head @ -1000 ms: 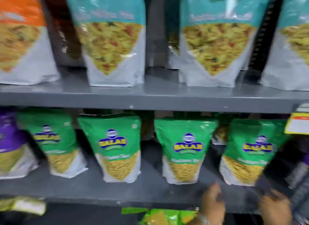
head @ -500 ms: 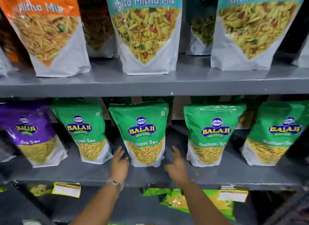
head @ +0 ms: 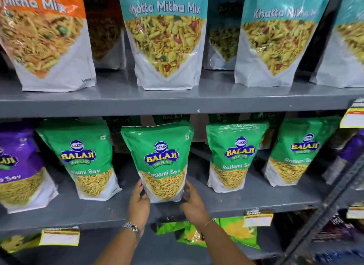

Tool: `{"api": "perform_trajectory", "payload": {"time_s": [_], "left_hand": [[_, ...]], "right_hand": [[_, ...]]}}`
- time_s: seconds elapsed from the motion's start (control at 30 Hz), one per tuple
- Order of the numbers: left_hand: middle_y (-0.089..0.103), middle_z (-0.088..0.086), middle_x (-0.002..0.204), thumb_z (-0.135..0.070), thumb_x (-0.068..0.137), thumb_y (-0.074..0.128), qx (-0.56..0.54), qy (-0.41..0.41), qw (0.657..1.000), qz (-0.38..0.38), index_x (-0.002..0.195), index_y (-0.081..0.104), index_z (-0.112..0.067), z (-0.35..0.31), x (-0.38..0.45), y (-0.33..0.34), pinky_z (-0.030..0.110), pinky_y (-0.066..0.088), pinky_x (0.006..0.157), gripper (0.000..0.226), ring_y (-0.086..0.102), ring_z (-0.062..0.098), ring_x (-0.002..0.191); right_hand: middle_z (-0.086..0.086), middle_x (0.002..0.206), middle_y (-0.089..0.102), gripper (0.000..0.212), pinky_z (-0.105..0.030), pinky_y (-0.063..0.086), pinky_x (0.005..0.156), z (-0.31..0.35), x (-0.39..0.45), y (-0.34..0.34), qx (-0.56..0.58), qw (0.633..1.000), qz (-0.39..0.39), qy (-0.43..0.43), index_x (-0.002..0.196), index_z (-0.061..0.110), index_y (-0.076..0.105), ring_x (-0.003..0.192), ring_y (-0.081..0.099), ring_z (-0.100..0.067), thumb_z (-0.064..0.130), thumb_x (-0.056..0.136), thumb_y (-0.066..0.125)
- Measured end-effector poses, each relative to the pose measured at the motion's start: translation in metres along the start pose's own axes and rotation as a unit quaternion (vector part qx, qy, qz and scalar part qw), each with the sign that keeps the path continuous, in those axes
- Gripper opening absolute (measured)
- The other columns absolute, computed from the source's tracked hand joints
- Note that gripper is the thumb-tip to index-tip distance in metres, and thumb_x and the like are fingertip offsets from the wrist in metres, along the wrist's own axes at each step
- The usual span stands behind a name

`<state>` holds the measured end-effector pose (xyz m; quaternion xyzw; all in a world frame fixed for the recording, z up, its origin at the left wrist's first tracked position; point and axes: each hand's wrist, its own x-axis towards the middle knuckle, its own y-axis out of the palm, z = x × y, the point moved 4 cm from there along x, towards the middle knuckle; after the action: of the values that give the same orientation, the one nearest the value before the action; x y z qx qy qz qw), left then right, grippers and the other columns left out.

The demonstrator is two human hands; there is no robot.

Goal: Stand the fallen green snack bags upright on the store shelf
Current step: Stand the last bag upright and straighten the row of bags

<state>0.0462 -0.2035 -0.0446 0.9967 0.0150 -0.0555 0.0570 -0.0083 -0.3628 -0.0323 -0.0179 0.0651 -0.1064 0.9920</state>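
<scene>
Several green Balaji Ratlami Sev bags stand in a row on the grey middle shelf (head: 256, 203). The centre green bag (head: 160, 162) is upright, leaning slightly back. My left hand (head: 138, 201) grips its lower left edge and my right hand (head: 192, 200) grips its lower right edge. Another green bag (head: 82, 158) stands to the left, and two more green bags (head: 235, 156) (head: 295, 152) stand to the right. More green bags sit in shadow behind the front row.
A purple sev bag (head: 17, 166) stands at the far left. The upper shelf holds teal Khatta Mitha Mix bags (head: 165, 40) and an orange bag (head: 41, 38). Light green packets (head: 232, 233) lie on the shelf below. Price tags (head: 59, 236) hang from the shelf edge.
Both hands moved forward from the shelf edge and closed on the lower sides of the centre green bag. The camera moved closer to the shelf.
</scene>
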Motion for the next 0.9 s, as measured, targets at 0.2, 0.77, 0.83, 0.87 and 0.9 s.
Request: {"api": "perform_trajectory", "payload": {"time_s": [0.2, 0.77, 0.83, 0.87, 0.9], "left_hand": [[0.048, -0.005, 0.131, 0.017, 0.086, 0.038, -0.02, -0.005, 1.0, -0.01, 0.143, 0.037, -0.02, -0.006, -0.008, -0.005, 0.042, 0.045, 0.098, 0.068, 0.052, 0.019, 0.119], [0.057, 0.011, 0.134, 0.024, 0.086, 0.031, 0.05, 0.044, 0.99, -0.124, 0.143, 0.026, 0.002, -0.032, 0.072, -0.22, 0.009, 0.04, 0.083, 0.062, 0.055, 0.007, 0.117], [0.053, 0.015, 0.139, 0.029, 0.084, 0.026, 0.064, 0.036, 0.994, -0.084, 0.144, 0.024, 0.003, -0.033, 0.086, -0.211, 0.006, 0.037, 0.093, 0.066, 0.048, 0.02, 0.13], [0.042, 0.018, 0.147, 0.029, 0.083, 0.023, 0.069, 0.032, 0.995, -0.067, 0.145, 0.024, 0.002, -0.032, 0.091, -0.207, 0.0, 0.04, 0.083, 0.068, 0.04, 0.03, 0.136], [0.036, 0.02, 0.15, 0.031, 0.081, 0.02, 0.044, 0.026, 0.997, -0.054, 0.145, 0.024, 0.001, -0.03, 0.094, -0.205, 0.002, 0.045, 0.067, 0.072, 0.036, 0.035, 0.138]], "right_hand": [[-0.009, 0.125, 0.055, 0.068, -0.024, 0.054, 0.072, -0.001, -0.005, -0.002, -0.011, 0.999, -0.036, -0.001, 0.136, 0.013, 0.038, 0.101, 0.06, -0.017, -0.02, 0.077, 0.045], [-0.018, 0.141, 0.05, 0.077, -0.035, 0.046, 0.087, 0.009, 0.039, 0.208, -0.181, 0.982, 0.034, 0.031, 0.152, 0.014, 0.009, 0.122, 0.055, -0.035, 0.008, 0.088, 0.052], [-0.019, 0.139, 0.053, 0.072, -0.037, 0.046, 0.088, 0.009, 0.043, 0.211, -0.15, 0.988, 0.031, 0.026, 0.15, 0.014, 0.019, 0.121, 0.055, -0.038, 0.005, 0.086, 0.052], [-0.019, 0.137, 0.054, 0.066, -0.036, 0.045, 0.089, 0.009, 0.042, 0.212, -0.145, 0.989, 0.027, 0.017, 0.147, 0.012, 0.028, 0.122, 0.054, -0.037, 0.004, 0.086, 0.053], [-0.018, 0.136, 0.055, 0.059, -0.036, 0.045, 0.093, 0.009, 0.042, 0.213, -0.153, 0.988, 0.025, 0.004, 0.143, 0.009, 0.037, 0.122, 0.054, -0.036, 0.003, 0.087, 0.053]]}}
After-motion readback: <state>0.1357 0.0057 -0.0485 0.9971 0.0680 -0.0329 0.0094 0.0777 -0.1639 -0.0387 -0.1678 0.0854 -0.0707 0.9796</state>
